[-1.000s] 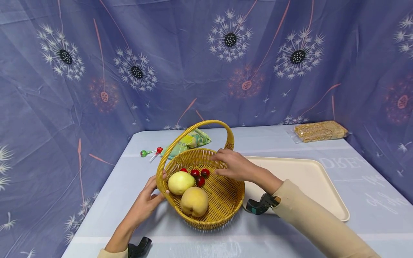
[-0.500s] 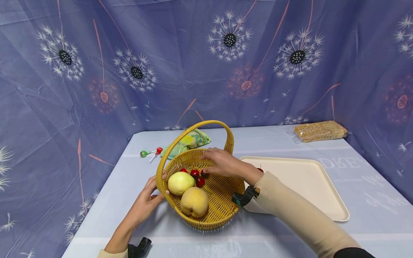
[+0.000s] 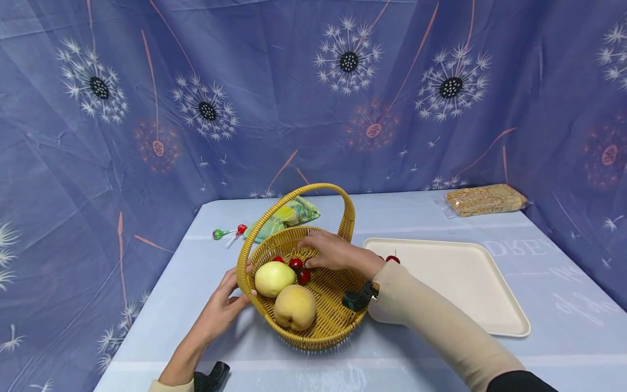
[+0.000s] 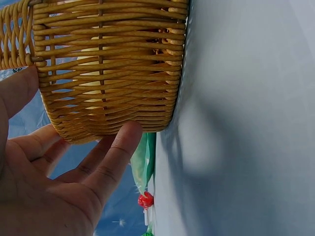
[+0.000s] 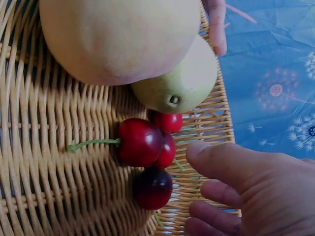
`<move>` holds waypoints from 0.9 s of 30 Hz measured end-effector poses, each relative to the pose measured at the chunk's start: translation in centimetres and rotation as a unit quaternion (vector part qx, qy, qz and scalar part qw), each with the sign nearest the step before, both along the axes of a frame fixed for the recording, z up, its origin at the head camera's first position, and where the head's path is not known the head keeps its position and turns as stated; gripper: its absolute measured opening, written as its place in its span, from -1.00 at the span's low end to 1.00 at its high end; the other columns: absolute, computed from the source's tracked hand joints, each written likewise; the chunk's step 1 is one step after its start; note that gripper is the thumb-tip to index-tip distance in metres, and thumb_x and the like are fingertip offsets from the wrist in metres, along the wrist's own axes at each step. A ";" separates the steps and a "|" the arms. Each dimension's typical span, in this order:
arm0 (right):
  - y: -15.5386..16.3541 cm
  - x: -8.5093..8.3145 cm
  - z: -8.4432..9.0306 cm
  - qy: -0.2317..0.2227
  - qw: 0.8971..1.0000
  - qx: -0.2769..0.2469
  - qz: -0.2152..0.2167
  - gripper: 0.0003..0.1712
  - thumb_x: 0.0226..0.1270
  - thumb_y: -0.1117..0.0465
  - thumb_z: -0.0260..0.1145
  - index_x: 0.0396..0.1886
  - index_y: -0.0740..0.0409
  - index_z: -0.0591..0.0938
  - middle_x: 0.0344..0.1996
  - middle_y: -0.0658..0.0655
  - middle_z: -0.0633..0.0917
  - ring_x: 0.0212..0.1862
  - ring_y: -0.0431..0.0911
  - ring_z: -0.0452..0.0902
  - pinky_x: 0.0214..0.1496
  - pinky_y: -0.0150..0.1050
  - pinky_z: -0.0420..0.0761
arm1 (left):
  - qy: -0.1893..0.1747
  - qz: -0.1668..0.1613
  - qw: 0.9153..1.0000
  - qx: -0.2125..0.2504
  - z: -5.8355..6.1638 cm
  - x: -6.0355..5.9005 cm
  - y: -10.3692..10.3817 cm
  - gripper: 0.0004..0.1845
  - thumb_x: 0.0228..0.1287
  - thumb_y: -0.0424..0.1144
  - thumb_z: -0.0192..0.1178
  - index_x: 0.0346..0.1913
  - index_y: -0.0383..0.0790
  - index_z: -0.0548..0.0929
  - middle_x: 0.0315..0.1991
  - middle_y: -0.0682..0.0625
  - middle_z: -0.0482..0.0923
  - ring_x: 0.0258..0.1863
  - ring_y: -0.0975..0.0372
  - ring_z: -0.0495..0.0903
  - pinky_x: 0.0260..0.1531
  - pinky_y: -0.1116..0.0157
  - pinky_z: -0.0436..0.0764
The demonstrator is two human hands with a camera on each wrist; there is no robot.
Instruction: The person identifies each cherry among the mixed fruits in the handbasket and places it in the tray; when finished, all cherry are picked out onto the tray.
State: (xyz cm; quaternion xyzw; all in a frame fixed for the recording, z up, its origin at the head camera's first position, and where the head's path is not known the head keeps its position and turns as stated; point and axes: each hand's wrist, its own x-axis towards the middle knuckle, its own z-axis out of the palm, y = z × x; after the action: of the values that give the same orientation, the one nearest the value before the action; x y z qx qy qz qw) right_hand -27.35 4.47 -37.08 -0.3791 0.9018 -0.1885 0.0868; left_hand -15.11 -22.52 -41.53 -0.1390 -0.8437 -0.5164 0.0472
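A yellow wicker basket [image 3: 338, 321] with an arched handle stands in the middle of the table. Inside it lie a peach [image 3: 295, 306], a pale yellow, pear-like fruit [image 3: 275, 278] and several dark red cherries [image 5: 139, 142]. My left hand [image 3: 222, 302] grips the basket's left side near the handle's foot, thumb at the rim and fingers along the woven wall. My right hand [image 3: 329, 251] reaches into the basket just beside the cherries. In the right wrist view its thumb and fingers are apart with nothing between them. That hand hides part of the cherry group in the head view.
Right of the basket lies a cream tray [image 3: 455, 288], with a stemmed cherry [image 3: 392, 259] at its left, partly behind my forearm. Behind the basket are a green and yellow packet [image 3: 299, 211] and two lollipops [image 3: 242, 229]. A wrapped brown packet [image 3: 487, 200] lies at the back right.
My right hand has moved left and lower inside the basket, towards the cherries, covering one of them. The cherry on the tray has come into view. My left hand and the basket stay put.
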 end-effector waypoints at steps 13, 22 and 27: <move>0.2 -0.2 -1.4 -0.027 0.998 0.051 -0.013 -0.43 0.23 0.08 0.34 0.24 0.03 0.48 0.22 0.10 0.49 0.26 0.00 0.38 0.27 -0.07 0.43 | 0.002 -0.001 1.000 0.005 -0.1 0.0 0.0 -0.40 0.30 -0.30 0.17 0.38 -0.17 0.28 0.37 -0.10 0.19 0.15 0.35 0.35 -0.07 0.45 0.59; 0.2 -0.1 -1.9 -0.024 0.998 0.057 0.005 -0.49 0.21 0.13 0.36 0.17 0.05 0.53 0.13 0.08 0.55 0.19 -0.06 0.42 0.27 -0.14 0.42 | 0.004 0.001 1.000 0.003 -0.1 0.0 0.1 -0.40 0.30 -0.31 0.17 0.38 -0.19 0.29 0.37 -0.11 0.20 0.11 0.42 0.36 -0.10 0.44 0.59; 0.3 -0.3 -2.1 -0.018 0.998 0.057 0.007 -0.51 0.18 0.16 0.38 0.14 0.08 0.56 0.13 0.08 0.56 0.18 -0.05 0.44 0.28 -0.14 0.41 | 0.013 -0.004 1.000 0.007 -0.2 0.0 0.1 -0.41 0.29 -0.34 0.17 0.37 -0.24 0.29 0.36 -0.14 0.20 0.10 0.41 0.37 -0.12 0.44 0.60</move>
State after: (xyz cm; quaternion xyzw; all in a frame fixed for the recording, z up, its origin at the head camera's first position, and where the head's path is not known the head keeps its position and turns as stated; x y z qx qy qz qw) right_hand -27.60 4.74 -39.22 -0.3768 0.9065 -0.1431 0.1257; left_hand -15.14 -22.43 -41.70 -0.1485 -0.8391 -0.5202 0.0572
